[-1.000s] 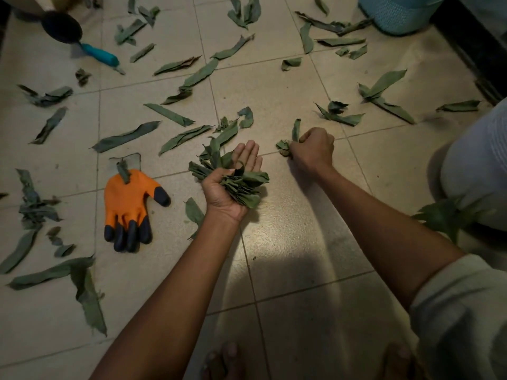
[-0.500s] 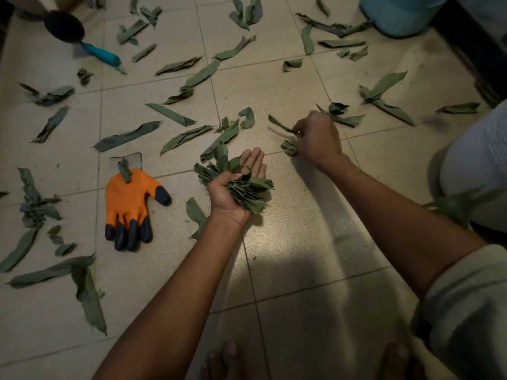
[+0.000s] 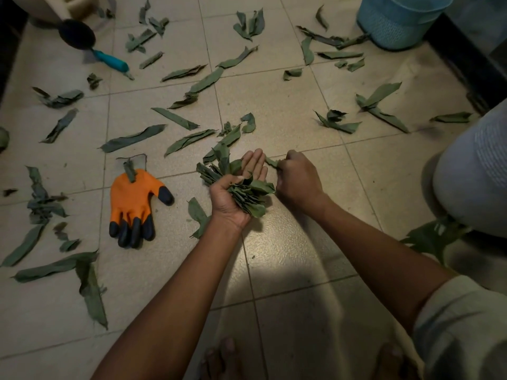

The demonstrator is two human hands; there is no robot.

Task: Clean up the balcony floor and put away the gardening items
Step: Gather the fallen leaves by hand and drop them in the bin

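Left hand [image 3: 233, 198] – clutching leaf bundle [image 3: 247, 194], green, creased | right hand [image 3: 297, 178] – pinching one leaf [image 3: 271, 162]

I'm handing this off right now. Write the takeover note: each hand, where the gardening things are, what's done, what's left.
Left hand: palm up, thumb clamped on a thick bunch of leaves, fingers extended.
Right hand: closed on one small leaf, right beside the left fingers.
On the floor: orange glove, a leaf scrap on its cuff; trowel with a teal handle, top left; blue basket, top right.
Done: the tiles just in front of the hands look mostly bare.
Left: add the leaf to the bunch, gather the many loose leaves all around, then put away the glove and the trowel.
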